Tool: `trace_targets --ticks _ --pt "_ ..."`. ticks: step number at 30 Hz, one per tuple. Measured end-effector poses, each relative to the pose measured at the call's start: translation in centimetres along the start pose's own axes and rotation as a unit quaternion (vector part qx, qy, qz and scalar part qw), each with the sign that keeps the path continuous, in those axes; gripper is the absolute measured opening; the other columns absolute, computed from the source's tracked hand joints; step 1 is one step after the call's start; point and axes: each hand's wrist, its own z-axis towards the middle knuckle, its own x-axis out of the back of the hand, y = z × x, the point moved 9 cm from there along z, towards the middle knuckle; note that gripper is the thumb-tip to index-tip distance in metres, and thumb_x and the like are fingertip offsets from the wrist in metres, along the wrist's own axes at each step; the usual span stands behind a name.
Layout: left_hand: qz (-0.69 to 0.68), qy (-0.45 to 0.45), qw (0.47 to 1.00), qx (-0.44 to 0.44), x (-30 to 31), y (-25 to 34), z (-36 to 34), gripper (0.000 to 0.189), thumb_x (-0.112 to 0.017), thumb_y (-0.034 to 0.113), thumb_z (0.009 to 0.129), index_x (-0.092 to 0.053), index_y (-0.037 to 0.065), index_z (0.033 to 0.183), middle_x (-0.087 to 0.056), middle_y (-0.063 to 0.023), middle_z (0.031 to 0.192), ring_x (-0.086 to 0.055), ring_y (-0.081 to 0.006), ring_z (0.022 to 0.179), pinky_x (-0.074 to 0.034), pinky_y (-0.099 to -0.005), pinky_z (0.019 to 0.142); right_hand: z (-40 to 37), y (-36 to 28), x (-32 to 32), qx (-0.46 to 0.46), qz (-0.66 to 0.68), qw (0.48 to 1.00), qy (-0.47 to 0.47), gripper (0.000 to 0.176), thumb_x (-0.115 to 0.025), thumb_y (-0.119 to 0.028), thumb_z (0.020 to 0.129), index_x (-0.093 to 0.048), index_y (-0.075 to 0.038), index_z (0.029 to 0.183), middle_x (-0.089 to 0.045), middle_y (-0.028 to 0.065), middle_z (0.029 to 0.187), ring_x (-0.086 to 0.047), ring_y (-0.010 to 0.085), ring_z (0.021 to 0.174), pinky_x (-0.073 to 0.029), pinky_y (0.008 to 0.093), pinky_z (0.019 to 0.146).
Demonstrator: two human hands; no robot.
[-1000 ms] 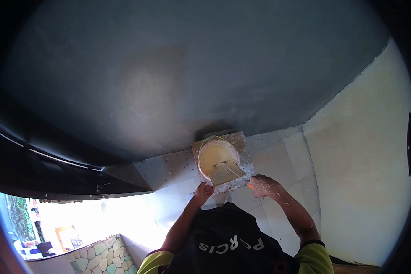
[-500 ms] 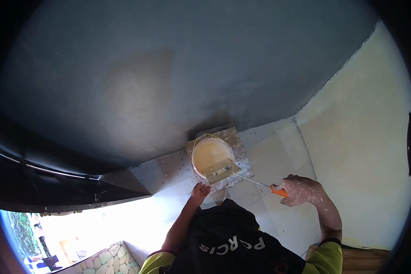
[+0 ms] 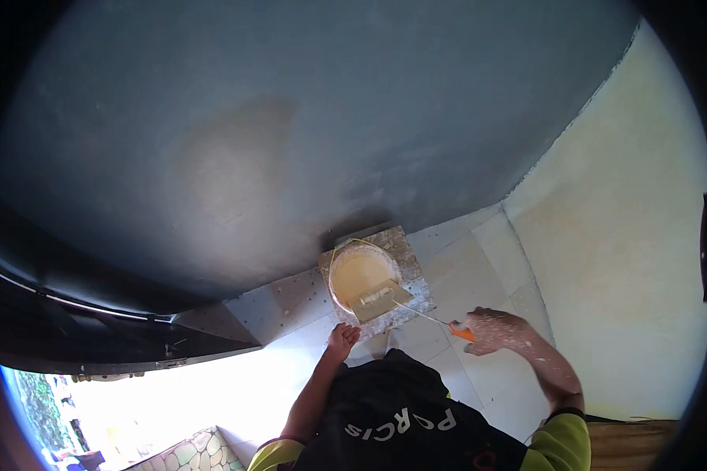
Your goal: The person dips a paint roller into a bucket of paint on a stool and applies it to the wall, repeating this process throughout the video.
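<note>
Orange handle (image 3: 463,334) partly hidden by right hand (image 3: 491,331).

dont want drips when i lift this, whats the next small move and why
Probably a light pass of the roller across the flat board: it lies there at the edge of the bucket of pale liquid, so excess might run back. The right hand holds the orange handle; the open left hand could perhaps steady the board.

The bucket (image 3: 361,248) is viewed forward and down from the head, well above (torso (image 3: 401,420) at six o'clock).
</note>
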Motion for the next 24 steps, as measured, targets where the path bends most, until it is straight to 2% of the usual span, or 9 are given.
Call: trace_targets --ticks 2,6,7,11,14,18,20,23,24 --pt "0.007 -0.007 1.0 -0.007 0.1 0.1 -0.1 0.034 -0.044 0.028 0.085 -0.047 -0.003 0.099 -0.055 -0.0189 0.107 -0.051 -0.031 0.106 -0.04 -0.0389 0.093 -2.5 -0.1 2.0 -0.038 0.005 0.999 -0.029 0.042 -0.06 -0.017 0.063 -0.055 -0.005 0.103 -0.058 0.022 0.091 -0.058 0.036 0.087 -0.047 0.0406 0.077" --pt "0.01 -0.031 0.999 -0.014 0.4 0.2 0.1 0.035 -0.044 0.028 0.085 -0.046 -0.004 0.101 -0.054 -0.0191 0.109 -0.05 -0.0311 0.108 -0.039 -0.0389 0.093 -2.6 -0.3 2.5 -0.009 -0.004 0.999 -0.036 0.045 -0.063 -0.023 0.064 -0.055 -0.007 0.106 -0.059 0.0214 0.08 -0.059 0.0351 0.079 -0.048 0.0418 0.07" --pt "0.02 -0.027 0.999 -0.019 0.4 0.2 -0.2 0.035 -0.044 0.028 0.085 -0.046 -0.004 0.101 -0.053 -0.0189 0.109 -0.05 -0.0311 0.108 -0.039 -0.0388 0.093 -1.5 -0.3 2.1 -0.001 -0.013 0.999 -0.04 0.045 -0.064 -0.026 0.066 -0.055 -0.008 0.107 -0.059 0.0208 0.073 -0.06 0.0349 0.073 -0.048 0.0421 0.067" --pt "0.01 -0.035 0.999 -0.01 0.4 0.1 0.3 0.036 -0.043 0.027 0.085 -0.045 -0.004 0.103 -0.052 -0.0193 0.112 -0.05 -0.0314 0.107 -0.04 -0.0387 0.093 7.0 1.6 -4.0 0.074 -0.005 0.997 0.024 0.046 -0.061 -0.018 0.061 -0.055 -0.007 0.105 -0.06 0.0211 0.078 -0.06 0.036 0.073 -0.048 0.0425 0.065" --pt "0.026 -0.034 0.999 -0.008 0.2 0.2 0.1 0.044 -0.043 0.027 0.085 -0.039 -0.007 0.113 -0.049 -0.0212 0.116 -0.048 -0.0314 0.109 -0.04 -0.0389 0.093 11.3 3.2 -7.2 0.061 0.029 0.997 0.035 0.046 -0.06 -0.019 0.062 -0.054 -0.005 0.105 -0.06 0.0213 0.08 -0.06 0.036 0.073 -0.048 0.0428 0.066" --pt "0.033 -0.026 0.999 -0.009 -0.3 0.4 -0.4 0.049 -0.044 0.027 0.084 -0.035 -0.007 0.118 -0.046 -0.0222 0.119 -0.048 -0.0308 0.11 -0.04 -0.0386 0.093 9.1 2.7 -5.9 0.023 0.042 0.999 0.004 0.045 -0.059 -0.018 0.062 -0.055 -0.005 0.105 -0.06 0.02 0.077 -0.06 0.0353 0.072 -0.048 0.0422 0.066" --pt "0.032 -0.024 0.999 -0.007 0.1 0.3 -0.4 0.048 -0.044 0.028 0.084 -0.036 -0.007 0.116 -0.047 -0.0221 0.118 -0.048 -0.0307 0.11 -0.04 -0.0386 0.093 4.1 0.7 -2.3 0.014 0.02 0.999 -0.028 0.032 -0.058 -0.013 0.061 -0.053 0.0 0.089 -0.058 0.0194 0.067 -0.06 0.0331 0.067 -0.048 0.0423 0.063" --pt "0.03 -0.024 0.999 -0.003 0.9 0.3 -0.3 0.044 -0.044 0.027 0.085 -0.039 -0.006 0.112 -0.048 -0.0215 0.116 -0.049 -0.0308 0.109 -0.04 -0.0388 0.092 -1.8 -0.6 2.0 0.006 0.021 0.999 -0.027 0.032 -0.059 -0.017 0.062 -0.054 0.0 0.09 -0.058 0.0191 0.067 -0.06 0.0338 0.065 -0.048 0.0422 0.062" --pt "0.024 -0.022 0.999 -0.007 1.0 0.3 -0.4 0.042 -0.044 0.027 0.085 -0.04 -0.006 0.11 -0.049 -0.0212 0.115 -0.049 -0.031 0.108 -0.04 -0.039 0.092 -3.0 -0.8 2.7 0.019 0.002 0.999 -0.04 0.042 -0.06 -0.022 0.065 -0.053 -0.005 0.103 -0.058 0.0188 0.067 -0.06 0.0342 0.066 -0.047 0.0419 0.061"
